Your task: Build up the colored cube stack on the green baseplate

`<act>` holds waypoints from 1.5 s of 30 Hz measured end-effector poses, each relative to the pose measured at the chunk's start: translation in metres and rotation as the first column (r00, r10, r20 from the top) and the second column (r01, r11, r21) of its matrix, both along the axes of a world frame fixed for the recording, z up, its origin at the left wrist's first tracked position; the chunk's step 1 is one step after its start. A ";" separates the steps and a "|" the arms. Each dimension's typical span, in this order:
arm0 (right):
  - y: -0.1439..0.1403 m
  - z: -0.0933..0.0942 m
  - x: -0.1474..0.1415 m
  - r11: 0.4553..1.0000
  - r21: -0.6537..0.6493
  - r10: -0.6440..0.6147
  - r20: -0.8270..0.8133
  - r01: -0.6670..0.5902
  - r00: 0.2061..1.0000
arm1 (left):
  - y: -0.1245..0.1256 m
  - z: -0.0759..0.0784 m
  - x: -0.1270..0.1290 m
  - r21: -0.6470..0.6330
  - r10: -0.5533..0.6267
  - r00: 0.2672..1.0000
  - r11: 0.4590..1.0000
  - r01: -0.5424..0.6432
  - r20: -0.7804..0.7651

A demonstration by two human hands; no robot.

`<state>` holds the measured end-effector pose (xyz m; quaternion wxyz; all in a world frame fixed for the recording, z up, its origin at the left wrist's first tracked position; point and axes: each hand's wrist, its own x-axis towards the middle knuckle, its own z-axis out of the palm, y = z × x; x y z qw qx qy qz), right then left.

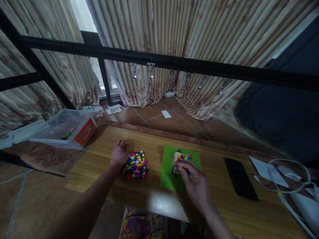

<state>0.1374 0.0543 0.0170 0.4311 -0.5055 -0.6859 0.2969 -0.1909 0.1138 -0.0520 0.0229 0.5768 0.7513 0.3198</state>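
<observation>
Wooden table (155, 161): my left hand (120, 153) half-curled, hold unclear, nudge could scatter brick pile (136, 166); right hand (195, 181) near-pinched, hold unclear, slip could skew brick block (181, 157).

The left forearm (93, 199) is stretched forward, and the left hand (120, 154) is held with its fingers (124, 144) loosely curled. The right forearm (216, 217) is angled inward, the right hand's (196, 181) thumb (183, 172) and forefinger (186, 164) brought close together.
</observation>
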 end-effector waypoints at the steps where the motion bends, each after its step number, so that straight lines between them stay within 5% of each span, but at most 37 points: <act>1: 0.005 -0.002 0.016 0.996 -0.005 -0.084 -0.022 0.084 0.996 | 0.000 0.000 0.000 0.001 0.003 1.000 1.000 -0.003 -0.006; 6: 0.038 -0.018 0.062 0.963 -0.030 -0.268 -0.081 0.266 0.960 | 0.001 0.000 -0.001 -0.004 0.005 1.000 1.000 -0.005 -0.031; 19: 0.067 -0.036 0.060 0.972 -0.161 -0.191 -0.130 0.169 0.973 | 0.002 0.002 -0.001 -0.022 0.011 0.997 1.000 -0.012 -0.076; 28: 0.065 -0.042 0.050 0.921 -0.386 -0.247 -0.484 0.049 0.839 | 0.001 0.001 0.000 -0.011 -0.001 0.996 1.000 0.000 -0.087; 45: 0.068 -0.048 0.046 0.859 -0.511 -0.344 -0.552 0.017 0.760 | 0.000 0.001 0.001 -0.006 0.004 1.000 1.000 -0.004 -0.030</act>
